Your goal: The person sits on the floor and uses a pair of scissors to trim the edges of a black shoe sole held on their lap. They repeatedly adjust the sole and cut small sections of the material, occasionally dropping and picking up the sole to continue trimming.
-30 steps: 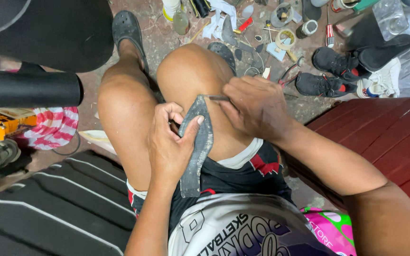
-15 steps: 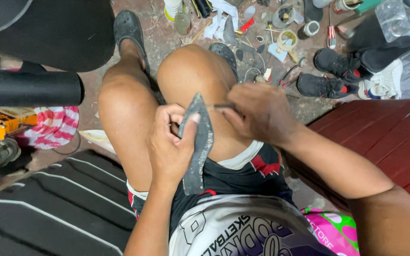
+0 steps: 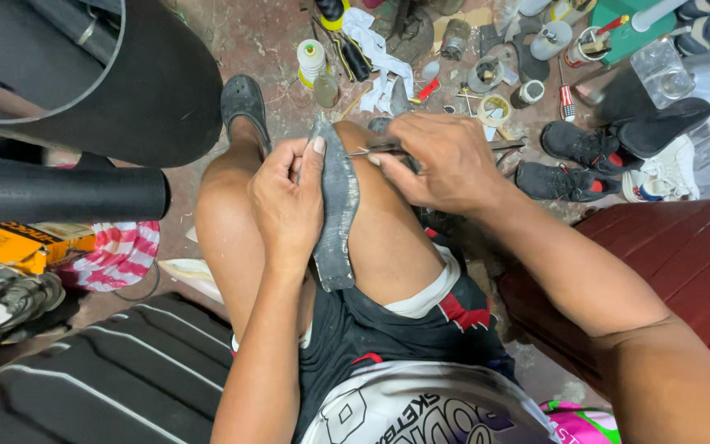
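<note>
Gripping a dark rubber strip (image 3: 337, 215) upright against the knee (image 3: 371, 205), the left hand (image 3: 288, 201) curls around it; the right hand (image 3: 441, 160) pinches a thin metal tool (image 3: 374, 150) at its edge.

Stained concrete floor (image 3: 277, 37); dark red boards (image 3: 684, 255) at 4 o'clock; black striped tyre (image 3: 108, 378) at 8; black shoes (image 3: 573, 160) at 2.

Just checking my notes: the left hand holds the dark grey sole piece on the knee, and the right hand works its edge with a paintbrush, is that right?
Not quite. The head view shows the right hand holding a thin metal blade, not a paintbrush, against the sole piece. The left hand does hold that piece on the knee.
</note>
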